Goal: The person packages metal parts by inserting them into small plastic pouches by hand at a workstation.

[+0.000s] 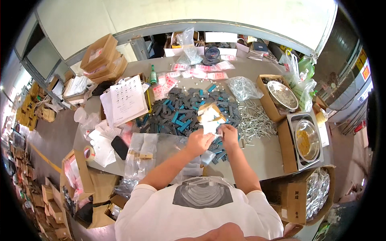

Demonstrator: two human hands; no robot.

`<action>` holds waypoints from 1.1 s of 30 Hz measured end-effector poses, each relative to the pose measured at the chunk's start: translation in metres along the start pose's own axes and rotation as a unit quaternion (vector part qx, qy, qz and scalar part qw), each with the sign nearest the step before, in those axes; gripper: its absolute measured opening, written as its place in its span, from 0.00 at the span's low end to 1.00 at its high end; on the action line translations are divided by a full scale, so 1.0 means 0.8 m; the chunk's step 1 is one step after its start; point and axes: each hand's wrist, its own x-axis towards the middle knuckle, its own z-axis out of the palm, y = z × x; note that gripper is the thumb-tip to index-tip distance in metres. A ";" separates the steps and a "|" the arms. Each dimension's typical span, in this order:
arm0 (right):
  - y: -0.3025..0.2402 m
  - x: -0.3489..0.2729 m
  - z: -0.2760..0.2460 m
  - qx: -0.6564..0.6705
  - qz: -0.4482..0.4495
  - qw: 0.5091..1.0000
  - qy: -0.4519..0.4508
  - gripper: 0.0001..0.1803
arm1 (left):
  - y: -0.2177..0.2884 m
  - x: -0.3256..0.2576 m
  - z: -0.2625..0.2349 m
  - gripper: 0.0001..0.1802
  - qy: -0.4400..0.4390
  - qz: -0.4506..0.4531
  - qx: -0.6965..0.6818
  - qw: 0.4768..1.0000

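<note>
My left hand (200, 142) and my right hand (229, 136) meet over the near side of a heap of dark grey and blue plastic parts (173, 111). The fingers of both hands are closed, pinching a small clear plastic bag (217, 135) between them. Just beyond the fingertips are overexposed white and brown paper cards (211, 116); whether they are in the bag or behind it I cannot tell. To the right of my right hand lies a pile of long silver screws (257, 120). Flat clear bags with brown cards (142, 150) lie near my left forearm.
On the right are a steel bowl of yellow small parts (306, 140) and another steel bowl (282, 95) on a cardboard box. A clipboard with paper (128, 100), a green bottle (153, 75), a phone (119, 147) and red-printed packets (197, 73) surround the heap. An open carton (297, 197) stands at lower right.
</note>
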 end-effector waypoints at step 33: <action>0.078 -0.049 -0.032 -0.535 -0.074 0.800 -0.261 0.15 | -0.051 -0.013 -0.010 0.25 0.051 -0.273 -0.277 0.920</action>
